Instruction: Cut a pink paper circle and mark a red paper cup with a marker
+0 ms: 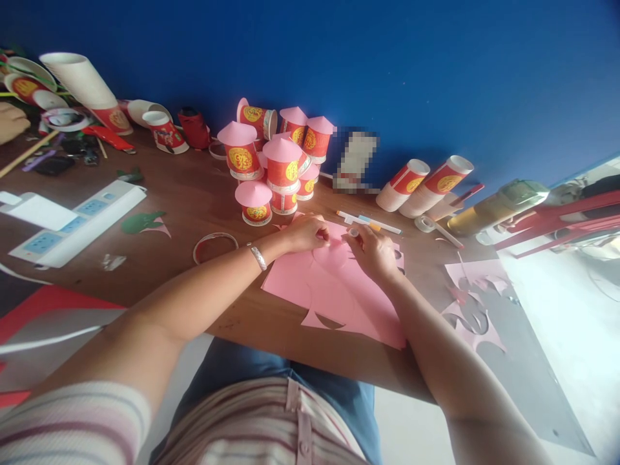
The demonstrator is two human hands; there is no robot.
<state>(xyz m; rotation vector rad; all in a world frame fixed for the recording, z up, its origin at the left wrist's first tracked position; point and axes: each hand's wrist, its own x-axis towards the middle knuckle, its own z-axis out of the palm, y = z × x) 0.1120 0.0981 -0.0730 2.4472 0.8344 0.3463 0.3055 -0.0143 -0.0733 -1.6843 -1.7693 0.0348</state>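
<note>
Pink paper sheets (334, 294) with cut-outs lie on the brown table (194, 213) in front of me. Above their upper part is my left hand (310, 234), its fingers closed; what they pinch, if anything, is too small to name. Facing it, my right hand (372, 248) has a small white ring, like a tape roll (354, 232), at its closed fingertips. Between the hands a round pink paper piece (334, 253) shows faintly against the sheets. Red cups with pink cone tops (282, 161) stand in a group behind my left hand.
Markers (372, 223) lie beyond my right hand. Stacked cups (411, 184) and a bottle (504, 203) are at the back right, paper scraps (475, 316) at the right. A power strip (72, 226) is at left. Another person's hand (12, 123) shows at the far left edge.
</note>
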